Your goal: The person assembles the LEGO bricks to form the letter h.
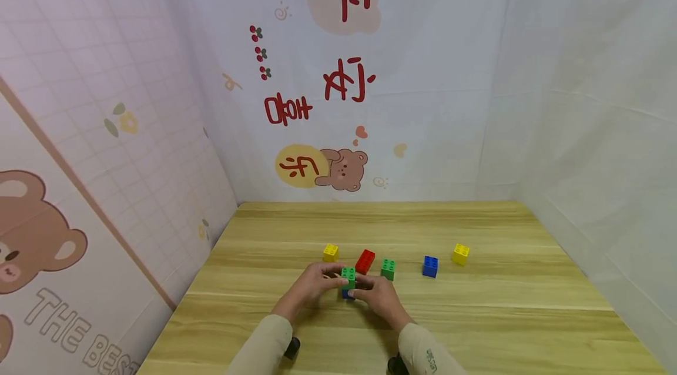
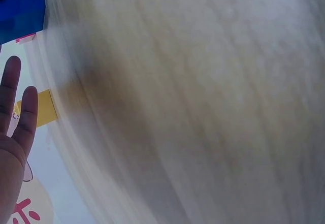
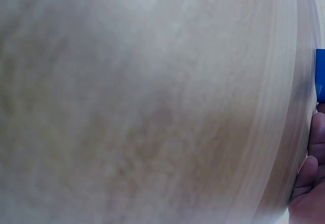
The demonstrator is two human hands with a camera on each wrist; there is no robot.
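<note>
Centrally, both hands are meeting on one short upright stack, at the near side of the loose bricks. The left hand (image 1: 315, 283) is pinching the upper green 2x2 brick (image 1: 348, 278) between thumb and fingers; its two outer fingers (image 2: 26, 115) are standing straight, apart from the stack. The right hand (image 1: 382, 298) is gripping the lower blue brick (image 1: 347, 293) from the right, thumb bearing on its near side, fingertips partly hidden.

The governing relation, as judged, is green directly over blue: the stack's long axis is running vertically, and both bricks are lying between the hands, neither hand being clearly nearer. Whether the studs are fully seating, or the stack is touching the wood-grain tabletop (image 1: 476, 328), cannot be told.

Just beyond the right hand, a second green 2x2 brick (image 1: 388, 269) is resting; well to its right, a second blue 2x2 brick (image 1: 430, 266). Beyond the stack, a red oblong brick (image 1: 365, 261) is slanting away to the right. Farthest, two yellow 2x2 bricks are sitting: one (image 1: 461, 254) far right, one (image 1: 331, 253) beyond the left hand.
</note>
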